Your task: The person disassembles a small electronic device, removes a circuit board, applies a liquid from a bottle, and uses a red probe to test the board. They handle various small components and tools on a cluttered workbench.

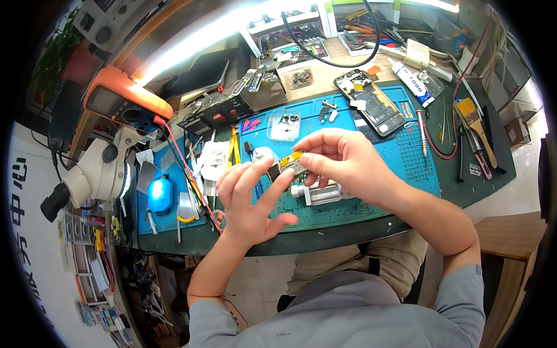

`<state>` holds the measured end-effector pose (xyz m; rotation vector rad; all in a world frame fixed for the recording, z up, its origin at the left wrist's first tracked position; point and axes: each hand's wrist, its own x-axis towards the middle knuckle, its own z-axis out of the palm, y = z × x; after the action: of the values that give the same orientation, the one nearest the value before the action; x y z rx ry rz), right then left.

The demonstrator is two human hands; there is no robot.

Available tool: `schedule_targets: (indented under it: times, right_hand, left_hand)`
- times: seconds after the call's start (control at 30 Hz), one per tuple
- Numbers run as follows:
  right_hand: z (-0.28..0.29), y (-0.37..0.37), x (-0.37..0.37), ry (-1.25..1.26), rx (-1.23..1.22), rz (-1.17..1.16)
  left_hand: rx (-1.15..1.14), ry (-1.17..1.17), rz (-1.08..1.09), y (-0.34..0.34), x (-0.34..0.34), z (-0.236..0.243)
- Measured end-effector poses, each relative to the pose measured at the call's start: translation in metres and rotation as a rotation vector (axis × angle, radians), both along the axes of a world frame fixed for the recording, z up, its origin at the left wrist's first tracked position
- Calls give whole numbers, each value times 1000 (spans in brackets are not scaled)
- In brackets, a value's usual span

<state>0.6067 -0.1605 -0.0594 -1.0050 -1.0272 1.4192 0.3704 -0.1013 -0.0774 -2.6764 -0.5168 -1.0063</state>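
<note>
Over the blue work mat (pixel 418 168), my right hand (pixel 348 159) pinches a small phone circuit board with yellow tape (pixel 291 159) between thumb and fingertips. My left hand (pixel 246 194) is spread, its thumb apart, and its fingertips are close to the board's left side; I cannot tell if they touch it. Below my right hand sits a silver metal clamp fixture (pixel 324 195), partly covered by the fingers. An opened phone with its back off (pixel 374 104) lies farther back on the right. A clear plastic box of small dark parts (pixel 284 125) stands behind my hands.
An orange multimeter (pixel 127 100) with red and black leads and a white microscope (pixel 101 171) stand at the left. A glowing blue device (pixel 161 194) lies nearby. At the right are a white glue tube (pixel 413 83), a screwdriver (pixel 422 133) and a brush (pixel 476 124).
</note>
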Motion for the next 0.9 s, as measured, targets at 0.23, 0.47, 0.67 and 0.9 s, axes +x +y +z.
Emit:
schedule_targets:
  times: [0.23,0.47,0.67,0.9]
  right_hand:
    - [5,1,5,-14,-14,-12]
    - [3,2,3,-2,-10,-22]
    - [4,1,3,-20,-8,7]
    - [3,1,3,-30,2,12]
  left_hand:
    - [34,-30,2,1,-4,-1]
    - [-75,-156,83,5,-6,-1]
    - [-64,-51,24,5,-6,4]
    - [-63,-21,56,4,-3,2]
